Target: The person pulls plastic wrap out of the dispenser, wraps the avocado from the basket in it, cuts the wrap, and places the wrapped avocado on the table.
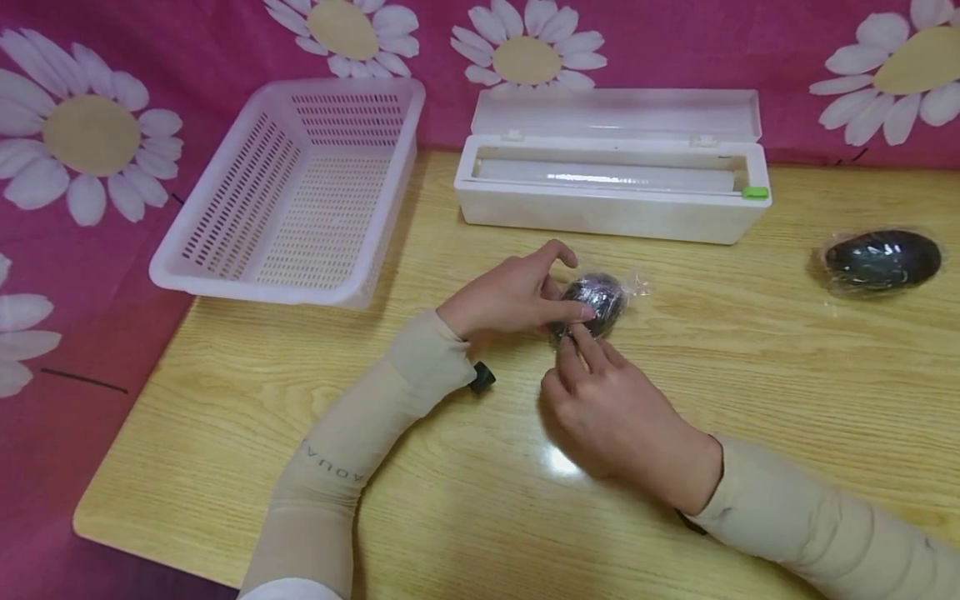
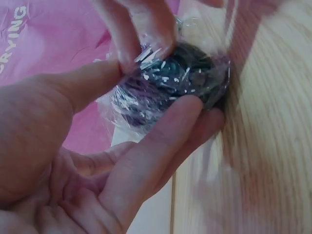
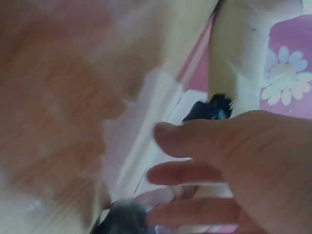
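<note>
A dark eggplant (image 1: pixel 604 293) wrapped in clear cling film lies on the wooden table in front of me. My left hand (image 1: pixel 517 292) holds it from the left, with thumb and fingers curved around it. From the near side my right hand (image 1: pixel 618 417) reaches in, its fingertips pinching the film close beside the left thumb. In the left wrist view the crinkled film (image 2: pixel 146 109) bunches over the eggplant between both hands. A loose tuft of film (image 1: pixel 640 284) sticks out on its right side. The right wrist view is partly blurred.
Behind the hands stands a white cling film dispenser (image 1: pixel 600 208), lid raised, with a roll (image 1: pixel 637 175) inside and a green slider (image 1: pixel 755 192). A white plastic basket (image 1: pixel 367 271) is at the back left. Another wrapped eggplant (image 1: pixel 883 259) lies at the right.
</note>
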`<control>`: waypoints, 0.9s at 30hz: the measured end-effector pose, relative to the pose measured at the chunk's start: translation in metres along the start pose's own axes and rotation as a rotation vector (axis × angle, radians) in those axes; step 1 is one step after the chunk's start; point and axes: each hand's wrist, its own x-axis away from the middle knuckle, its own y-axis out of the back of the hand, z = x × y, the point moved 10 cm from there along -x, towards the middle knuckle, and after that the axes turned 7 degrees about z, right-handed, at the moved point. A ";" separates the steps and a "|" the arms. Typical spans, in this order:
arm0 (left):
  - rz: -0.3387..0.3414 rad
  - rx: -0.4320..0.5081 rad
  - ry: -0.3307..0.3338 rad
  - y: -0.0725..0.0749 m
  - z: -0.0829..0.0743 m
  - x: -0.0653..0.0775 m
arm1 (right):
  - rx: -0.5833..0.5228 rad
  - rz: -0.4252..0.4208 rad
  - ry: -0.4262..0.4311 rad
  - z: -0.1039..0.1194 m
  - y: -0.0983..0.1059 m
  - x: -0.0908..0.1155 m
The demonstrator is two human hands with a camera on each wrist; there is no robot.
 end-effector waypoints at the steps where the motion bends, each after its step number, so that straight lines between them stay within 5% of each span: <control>1: 0.000 0.002 -0.001 0.000 0.000 0.000 | -0.006 0.008 -0.014 0.001 0.000 0.001; 9: -0.021 -0.021 -0.005 0.003 -0.001 0.001 | 0.010 0.093 -0.051 0.008 -0.002 0.004; 27: -0.040 0.015 0.014 0.003 0.001 -0.001 | -0.014 0.039 -0.065 0.010 0.005 0.005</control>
